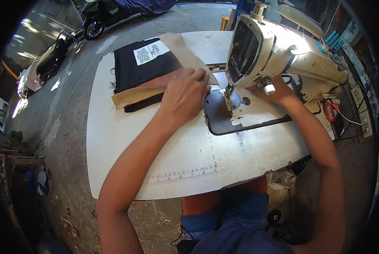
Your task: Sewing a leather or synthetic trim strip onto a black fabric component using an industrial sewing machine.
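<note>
My left hand (184,96) rests on a layered stack of cloth at the left of the sewing machine (257,51), its fingers bent and closed on the fabric near the needle. In the stack are a black cloth piece (130,76) bearing a white printed label (150,52), a beige cloth (183,50), a reddish-brown layer (157,81) and a tan strip (134,98). Beyond the presser foot (228,95), my right hand (278,94) reaches in from the right. The machine head hides its fingers, so what they touch cannot be made out.
The white sewing table (155,144) has a printed ruler scale near its front edge. Power sockets (359,97) and a red-handled item (328,111) lie at the right. Parked motorcycles (94,27) stand on the concrete floor beyond.
</note>
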A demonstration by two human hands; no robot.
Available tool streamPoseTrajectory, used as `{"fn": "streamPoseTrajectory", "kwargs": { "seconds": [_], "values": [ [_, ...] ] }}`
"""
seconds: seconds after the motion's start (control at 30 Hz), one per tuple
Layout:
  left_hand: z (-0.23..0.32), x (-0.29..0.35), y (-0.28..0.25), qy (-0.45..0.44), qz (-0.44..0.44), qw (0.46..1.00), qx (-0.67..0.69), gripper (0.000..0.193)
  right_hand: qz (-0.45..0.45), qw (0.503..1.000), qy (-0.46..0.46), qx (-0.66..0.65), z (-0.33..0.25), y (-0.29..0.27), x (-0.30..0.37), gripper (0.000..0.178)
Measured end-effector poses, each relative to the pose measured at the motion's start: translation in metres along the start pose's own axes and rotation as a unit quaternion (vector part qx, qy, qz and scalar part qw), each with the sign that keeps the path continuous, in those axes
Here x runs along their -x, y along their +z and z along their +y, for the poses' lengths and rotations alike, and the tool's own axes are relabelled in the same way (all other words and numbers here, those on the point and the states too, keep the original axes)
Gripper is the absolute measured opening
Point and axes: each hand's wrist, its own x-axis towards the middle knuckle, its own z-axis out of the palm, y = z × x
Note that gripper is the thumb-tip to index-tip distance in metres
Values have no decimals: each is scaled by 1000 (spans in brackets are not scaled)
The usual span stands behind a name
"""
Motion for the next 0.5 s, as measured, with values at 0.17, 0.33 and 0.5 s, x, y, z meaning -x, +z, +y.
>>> {"fn": "streamPoseTrajectory", "kwargs": {
  "seconds": [0.17, 0.33, 0.5],
  "values": [
    [-1, -9, 3, -9, -19, 999, 44, 28, 63, 922, -49, -380, 78, 68, -18, 33],
    [-44, 20, 3, -56, 97, 991, 66, 51, -28, 887, -17, -461, 2, 45, -27, 41],
    [-37, 61, -79, -237, -282, 929, -39, 63, 14, 959, 220, -176, -62, 10, 23, 40]
  ]
}}
